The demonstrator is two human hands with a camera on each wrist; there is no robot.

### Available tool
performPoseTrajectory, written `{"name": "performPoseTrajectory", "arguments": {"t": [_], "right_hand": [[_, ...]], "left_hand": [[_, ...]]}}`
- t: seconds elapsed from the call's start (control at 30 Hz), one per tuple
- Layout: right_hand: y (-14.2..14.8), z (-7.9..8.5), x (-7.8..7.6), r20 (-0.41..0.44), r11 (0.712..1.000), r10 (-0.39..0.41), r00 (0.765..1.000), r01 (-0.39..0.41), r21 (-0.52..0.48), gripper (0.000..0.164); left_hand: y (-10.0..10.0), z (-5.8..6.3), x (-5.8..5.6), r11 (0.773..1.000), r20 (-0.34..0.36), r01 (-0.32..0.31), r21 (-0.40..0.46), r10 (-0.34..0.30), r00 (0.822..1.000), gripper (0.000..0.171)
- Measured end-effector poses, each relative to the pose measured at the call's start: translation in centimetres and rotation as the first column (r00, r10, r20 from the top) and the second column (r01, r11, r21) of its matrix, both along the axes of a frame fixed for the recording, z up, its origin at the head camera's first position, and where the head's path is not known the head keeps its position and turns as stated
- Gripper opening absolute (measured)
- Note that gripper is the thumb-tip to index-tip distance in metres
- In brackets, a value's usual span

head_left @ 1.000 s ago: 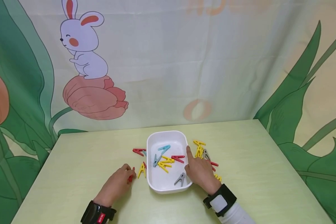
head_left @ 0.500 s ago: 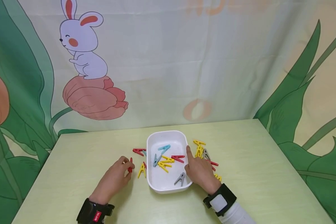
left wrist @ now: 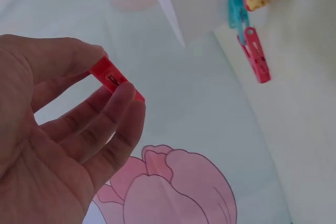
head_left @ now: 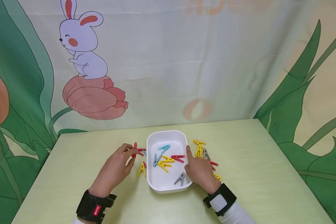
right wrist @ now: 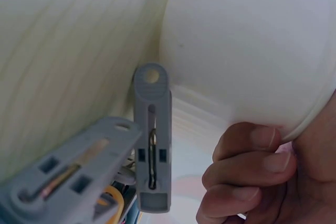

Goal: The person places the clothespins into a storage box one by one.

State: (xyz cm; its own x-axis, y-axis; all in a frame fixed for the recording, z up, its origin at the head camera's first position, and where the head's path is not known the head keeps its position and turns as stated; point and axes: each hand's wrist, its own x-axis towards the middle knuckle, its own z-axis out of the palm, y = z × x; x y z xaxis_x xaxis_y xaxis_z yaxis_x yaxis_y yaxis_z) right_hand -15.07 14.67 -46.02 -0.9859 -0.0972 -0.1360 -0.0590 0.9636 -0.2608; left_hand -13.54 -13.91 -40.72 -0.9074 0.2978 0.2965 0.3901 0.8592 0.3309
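Observation:
In the head view my left hand is raised above the table, left of a white plastic tray. Thumb and fingertips pinch a red clothespin, which shows close up in the left wrist view. My right hand grips the tray's right rim, index finger stretched along it; the other fingers curl against the outer wall. Inside the tray lie turquoise, yellow, red and grey clothespins. Another red clothespin lies just beyond my left fingertips, partly overlapped in the head view.
Left of the tray a yellow clothespin lies near a partly hidden red one. Several yellow clothespins, a grey clothespin and red ones are heaped to its right, close to my right hand. A printed cloth hangs behind the table.
My left hand has lifted the red clothespin off the table and carried it away from me, toward the far red clothespin. The right hand and the tray have stayed put.

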Motion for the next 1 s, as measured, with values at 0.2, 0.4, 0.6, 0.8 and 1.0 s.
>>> {"name": "performPoseTrajectory", "arguments": {"t": [0.2, 0.4, 0.6, 0.8, 1.0], "right_hand": [[0.0, 0.0, -0.1, 0.003, 1.000, 0.000, 1.000, 0.000, -0.003, 0.075], [0.0, 0.1, -0.2, 0.004, 1.000, -0.005, 1.000, 0.005, -0.017, 0.075], [-0.1, 0.0, -0.2, 0.016, 1.000, -0.011, 1.000, 0.011, -0.028, 0.075], [-0.1, -0.1, -0.1, 0.014, 0.999, -0.011, 1.000, 0.012, -0.037, 0.076], [0.0, 0.0, -0.1, 0.014, 0.999, -0.008, 1.000, 0.008, -0.038, 0.077]], "left_hand": [[1.3, 1.3, -0.1, 0.999, -0.018, 0.032, -0.007, -0.032, 0.999, 0.028], [3.0, 2.2, -0.3, 0.998, -0.034, 0.062, -0.008, -0.062, 0.997, 0.028], [4.7, 2.3, -0.5, 0.995, -0.043, 0.097, -0.014, -0.098, 0.994, 0.027], [6.2, 1.8, -1.0, 0.992, -0.031, 0.126, -0.030, -0.127, 0.991, 0.027], [7.1, 1.6, -1.3, 0.988, -0.030, 0.150, -0.023, -0.151, 0.988, 0.028]]}}
